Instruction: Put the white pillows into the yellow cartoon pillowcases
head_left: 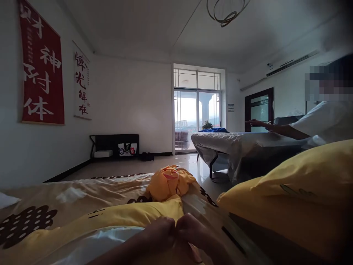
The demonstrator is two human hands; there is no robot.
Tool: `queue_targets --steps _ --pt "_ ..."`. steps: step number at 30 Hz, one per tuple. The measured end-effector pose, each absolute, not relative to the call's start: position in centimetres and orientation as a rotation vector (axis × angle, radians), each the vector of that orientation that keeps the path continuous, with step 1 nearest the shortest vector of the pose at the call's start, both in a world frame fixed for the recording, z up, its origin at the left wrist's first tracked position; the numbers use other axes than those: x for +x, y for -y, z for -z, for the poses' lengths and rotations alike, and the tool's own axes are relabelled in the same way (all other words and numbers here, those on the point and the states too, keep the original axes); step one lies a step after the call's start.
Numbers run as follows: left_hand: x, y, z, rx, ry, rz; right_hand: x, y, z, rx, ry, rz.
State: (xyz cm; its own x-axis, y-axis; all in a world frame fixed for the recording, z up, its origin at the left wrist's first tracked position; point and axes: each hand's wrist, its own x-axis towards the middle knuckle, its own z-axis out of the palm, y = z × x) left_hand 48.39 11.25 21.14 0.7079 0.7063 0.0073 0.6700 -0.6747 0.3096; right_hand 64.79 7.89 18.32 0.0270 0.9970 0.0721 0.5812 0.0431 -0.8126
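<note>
A yellow pillowcase (pixel 138 212) lies spread on the bed, with a pale, smooth pillow-like piece (pixel 110 237) along its near side. My left hand (pixel 162 230) is closed at the cloth's right-hand corner. Right beside it, knuckles almost touching, my right hand (pixel 193 232) is also closed at that corner. The fingertips are hidden, but the yellow cloth runs into both fists. Just beyond them rests a bunched orange-yellow cloth (pixel 168 182) with a pinkish fold.
A patterned bedsheet (pixel 110 184) covers the bed. Plump yellow pillows (pixel 300 184) rise at the right. Beyond stands a plastic-covered table (pixel 234 141), where another person (pixel 325 117) holds out an arm. A low black bench (pixel 106 141) is by the far wall.
</note>
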Motion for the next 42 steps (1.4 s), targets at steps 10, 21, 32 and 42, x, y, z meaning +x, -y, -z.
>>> queue_targets --steps 10,21,32,42 --pt "48.4 -11.0 -21.9 2.564 -1.114 -0.173 66.7 -9.7 -16.5 -1.422 1.862 -0.911" --pt "48.6 -10.3 -24.7 3.124 -0.686 -0.066 65.8 -8.9 -17.2 -1.362 1.928 -0.693" --pt "47.2 -11.2 -22.4 3.38 -0.504 -0.242 67.4 -10.1 -15.6 -1.22 1.844 -0.951" --pt "49.5 -10.2 -22.8 2.306 -1.197 -0.301 66.5 -9.4 -16.2 -1.184 1.791 -0.988"
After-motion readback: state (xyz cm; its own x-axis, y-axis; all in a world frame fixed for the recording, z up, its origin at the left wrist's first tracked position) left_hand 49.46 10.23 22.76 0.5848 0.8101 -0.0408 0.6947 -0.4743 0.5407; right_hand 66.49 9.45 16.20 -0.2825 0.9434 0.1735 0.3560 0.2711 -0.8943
